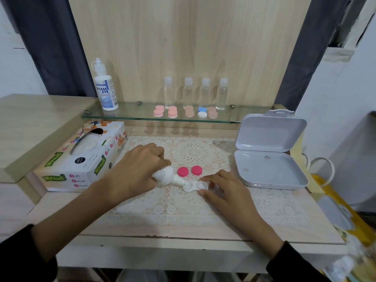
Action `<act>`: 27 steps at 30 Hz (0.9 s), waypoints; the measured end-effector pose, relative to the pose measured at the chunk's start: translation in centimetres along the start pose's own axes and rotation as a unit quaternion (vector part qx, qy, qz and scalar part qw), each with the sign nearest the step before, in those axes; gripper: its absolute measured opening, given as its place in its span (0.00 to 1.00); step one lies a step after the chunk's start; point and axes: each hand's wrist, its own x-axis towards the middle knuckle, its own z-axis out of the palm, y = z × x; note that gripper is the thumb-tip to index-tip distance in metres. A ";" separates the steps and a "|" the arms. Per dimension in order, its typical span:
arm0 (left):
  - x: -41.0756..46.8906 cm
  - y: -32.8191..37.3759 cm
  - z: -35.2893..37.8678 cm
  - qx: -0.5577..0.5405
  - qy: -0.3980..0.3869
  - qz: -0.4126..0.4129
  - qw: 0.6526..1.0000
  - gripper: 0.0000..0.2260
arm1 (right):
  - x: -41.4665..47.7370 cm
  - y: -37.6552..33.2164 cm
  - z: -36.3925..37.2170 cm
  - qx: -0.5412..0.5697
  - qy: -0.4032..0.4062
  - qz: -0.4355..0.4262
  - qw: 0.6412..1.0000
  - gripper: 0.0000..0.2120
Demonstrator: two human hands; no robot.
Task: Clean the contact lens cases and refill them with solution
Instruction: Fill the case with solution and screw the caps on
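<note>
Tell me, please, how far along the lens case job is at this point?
Done: both pink caps are off the white lens case and lie on the lace mat. In hand: the left hand tips a small white bottle, nozzle at one well, while the right hand pinches the case steady. Left: recapping, perhaps the other well, and possibly the capped cases on the glass shelf.

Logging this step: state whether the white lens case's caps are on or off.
Off. Two pink caps lie on the mat behind the white lens case, apart from it; its wells show uncovered.
</note>
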 end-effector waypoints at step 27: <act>-0.7 0.0 0.5 -0.071 -0.090 -0.122 0.986 0.26 | 0.1 -0.1 0.0 0.003 -0.002 0.001 1.000 0.14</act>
